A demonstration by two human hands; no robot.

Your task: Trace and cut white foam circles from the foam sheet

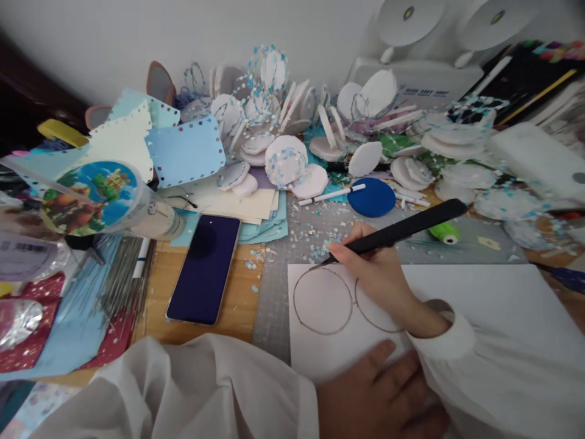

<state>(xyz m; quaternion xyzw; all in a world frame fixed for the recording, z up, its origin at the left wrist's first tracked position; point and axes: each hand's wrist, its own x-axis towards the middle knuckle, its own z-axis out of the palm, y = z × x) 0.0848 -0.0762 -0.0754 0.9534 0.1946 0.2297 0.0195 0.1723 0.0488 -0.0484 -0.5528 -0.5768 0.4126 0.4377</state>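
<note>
My right hand [377,268] grips what looks like a black craft knife [402,227], slanted with its thin tip down to the left. That tip is at the upper edge of a circle [323,301] outlined in brown on a large white sheet [484,299]. A second outlined circle lies to its right, partly hidden beneath my right hand. My left hand [384,396] rests flat on the sheet nearer to me, fingers spread and a little blurred, holding nothing.
White discs [286,161] with blue trim pile up behind the sheet, beside a blue disc [372,197] and a white pen [332,194]. Left are a phone [204,268], a lidded cup [158,216], blue scalloped cards [185,150] and thin wires [122,277]. Small confetti dots the grey mat [274,305].
</note>
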